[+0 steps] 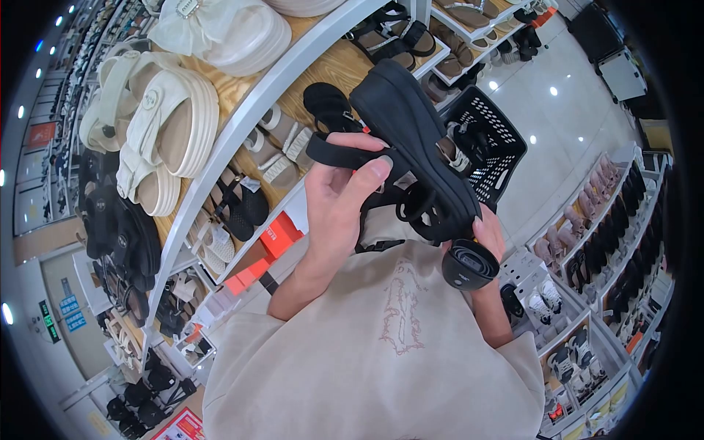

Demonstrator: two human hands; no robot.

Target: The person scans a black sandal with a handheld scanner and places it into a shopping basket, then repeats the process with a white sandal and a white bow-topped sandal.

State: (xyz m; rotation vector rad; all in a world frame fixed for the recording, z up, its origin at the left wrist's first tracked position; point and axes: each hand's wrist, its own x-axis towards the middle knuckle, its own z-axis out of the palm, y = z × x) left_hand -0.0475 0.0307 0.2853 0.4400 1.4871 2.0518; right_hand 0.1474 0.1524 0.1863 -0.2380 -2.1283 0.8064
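Observation:
A black thick-soled sandal [422,136] is held up in front of my chest, its side and sole edge showing. My left hand [345,183] pinches the sandal's black strap [341,152] between thumb and fingers. At the sandal's lower end, my right hand [490,233] grips it with the fingers partly hidden behind. A round black object with nested rings [470,265] is at my right wrist, just below the sandal. Behind the raised sandal, another black sandal [326,104] lies on the wooden shelf.
White platform sandals [172,121] stand on the upper shelf at left, above its pale curved edge [220,158]. A black perforated basket [506,139] holding footwear is beyond my right hand. Shoe racks [601,235] line the right; an orange-red box [281,235] sits below the shelf.

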